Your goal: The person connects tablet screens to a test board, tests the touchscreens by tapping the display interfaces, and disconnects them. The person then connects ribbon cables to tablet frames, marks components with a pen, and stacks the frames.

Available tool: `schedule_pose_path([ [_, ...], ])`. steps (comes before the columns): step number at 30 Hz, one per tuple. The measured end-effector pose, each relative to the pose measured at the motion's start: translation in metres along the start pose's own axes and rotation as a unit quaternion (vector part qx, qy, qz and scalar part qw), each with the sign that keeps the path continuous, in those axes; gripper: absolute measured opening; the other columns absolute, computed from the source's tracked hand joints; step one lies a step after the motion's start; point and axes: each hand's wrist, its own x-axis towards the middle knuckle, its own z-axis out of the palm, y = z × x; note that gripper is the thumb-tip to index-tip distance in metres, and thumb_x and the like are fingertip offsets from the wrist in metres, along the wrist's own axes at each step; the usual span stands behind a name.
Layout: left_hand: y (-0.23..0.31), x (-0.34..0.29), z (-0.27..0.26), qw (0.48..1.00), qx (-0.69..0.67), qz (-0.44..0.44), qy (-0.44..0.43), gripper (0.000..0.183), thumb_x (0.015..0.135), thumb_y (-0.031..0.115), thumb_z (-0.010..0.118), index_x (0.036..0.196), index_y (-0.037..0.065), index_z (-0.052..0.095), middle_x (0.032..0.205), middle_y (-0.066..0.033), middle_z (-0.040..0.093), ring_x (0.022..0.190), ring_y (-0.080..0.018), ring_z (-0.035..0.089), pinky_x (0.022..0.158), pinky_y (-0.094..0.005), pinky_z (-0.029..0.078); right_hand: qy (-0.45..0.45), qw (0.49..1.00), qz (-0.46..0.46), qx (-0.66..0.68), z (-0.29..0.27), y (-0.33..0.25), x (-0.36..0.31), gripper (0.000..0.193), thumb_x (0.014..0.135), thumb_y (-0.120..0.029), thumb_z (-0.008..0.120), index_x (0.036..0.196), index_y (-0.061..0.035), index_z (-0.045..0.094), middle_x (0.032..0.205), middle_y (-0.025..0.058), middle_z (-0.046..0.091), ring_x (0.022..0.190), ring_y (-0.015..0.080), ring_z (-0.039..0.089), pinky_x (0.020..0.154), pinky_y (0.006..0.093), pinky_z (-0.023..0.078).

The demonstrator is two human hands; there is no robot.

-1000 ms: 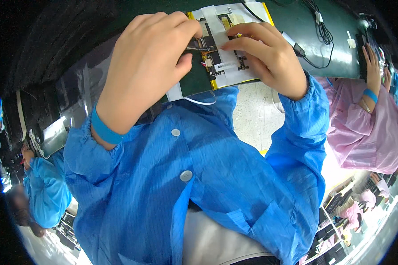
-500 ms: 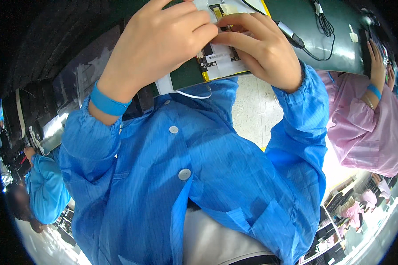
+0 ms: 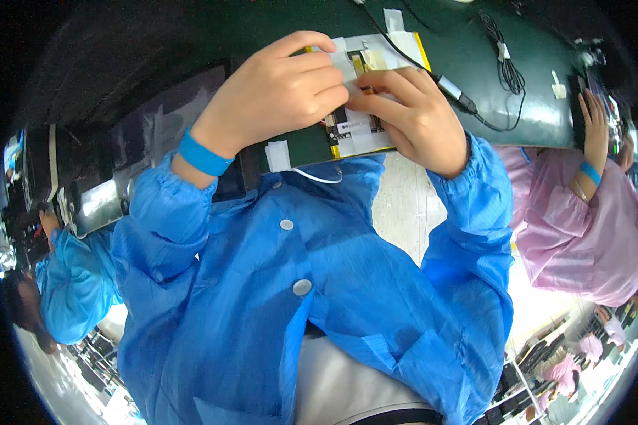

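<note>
A flat electronic assembly lies on the dark green bench top, with silvery-white panels, yellow strips along its edges and dark circuit board parts. My left hand reaches over its left side, fingers curled and tips drawn together. From the right, my right hand bends over the middle, thumb and forefinger closed near the left fingertips. Both sets of fingertips meet over the board; anything pinched between them is too small or hidden to make out. A pale yellow piece of tape sits on the assembly just beyond my fingers.
A black cable with a silver connector runs past the assembly's right side. Farther right lies a bundled black cable. A white tape tab and white cord are at the near edge. Co-workers sit on both sides, one in pink.
The view has shifted, so the bench and both hands appear lower and more of the assembly's far end shows. My fingertips stay close together over the board.
</note>
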Motion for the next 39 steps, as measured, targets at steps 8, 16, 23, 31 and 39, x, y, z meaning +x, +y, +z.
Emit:
schedule_pose_path([
  [8, -0.002, 0.002, 0.004, 0.998, -0.053, -0.01, 0.014, 0.011, 0.067, 0.011, 0.066, 0.076, 0.007, 0.06, 0.083, -0.0023, 0.062, 0.088, -0.0185, 0.06, 0.094, -0.0355, 0.047, -0.005, 1.0, -0.009, -0.004, -0.007, -0.002, 0.001, 0.033, 0.067, -0.007, 0.062, 0.099, -0.012, 0.065, 0.105, 0.0052, 0.06, 0.09, 0.0242, 0.056, 0.079, 0.0339, 0.046],
  [16, 0.001, -0.004, -0.001, 0.966, -0.14, -0.217, 0.03, 0.031, 0.073, 0.015, 0.07, 0.103, 0.012, 0.062, 0.079, -0.0001, 0.061, 0.084, -0.0219, 0.059, 0.092, -0.0371, 0.041, -0.009, 1.0, -0.008, 0.012, -0.011, -0.003, 0.0, 0.037, 0.065, -0.003, 0.062, 0.102, -0.0106, 0.067, 0.105, 0.0071, 0.061, 0.09, 0.0249, 0.058, 0.078, 0.0345, 0.048],
  [23, 0.011, -0.02, -0.015, 0.923, -0.121, -0.358, -0.077, 0.036, 0.075, 0.017, 0.068, 0.11, 0.016, 0.056, 0.069, 0.0022, 0.053, 0.085, -0.0189, 0.053, 0.092, -0.0438, 0.03, -0.028, 0.999, 0.007, 0.023, -0.014, -0.001, -0.003, 0.041, 0.063, -0.001, 0.062, 0.103, -0.0106, 0.067, 0.106, 0.007, 0.062, 0.088, 0.0247, 0.058, 0.078, 0.0345, 0.049],
  [31, 0.028, -0.074, -0.071, 0.899, -0.195, -0.392, 0.006, 0.052, 0.078, 0.025, 0.067, 0.126, 0.012, 0.051, 0.124, -0.0116, 0.055, 0.116, -0.0296, 0.049, 0.105, -0.046, 0.029, 0.034, 0.997, 0.053, 0.044, -0.012, -0.056, 0.018, 0.043, 0.064, 0.002, 0.058, 0.105, -0.0076, 0.066, 0.099, 0.0108, 0.062, 0.082, 0.0278, 0.057, 0.071, 0.0381, 0.044],
  [39, 0.057, -0.18, -0.095, 0.9, -0.177, -0.393, -0.062, 0.058, 0.081, 0.044, 0.059, 0.13, 0.014, 0.053, 0.139, -0.0106, 0.045, 0.129, -0.032, 0.039, 0.109, -0.0497, 0.024, 0.075, 0.938, 0.284, 0.185, 0.044, -0.149, 0.046, 0.038, 0.072, 0.012, 0.051, 0.106, 0.0014, 0.064, 0.116, 0.0183, 0.053, 0.097, 0.0319, 0.055, 0.083, 0.0357, 0.046],
])
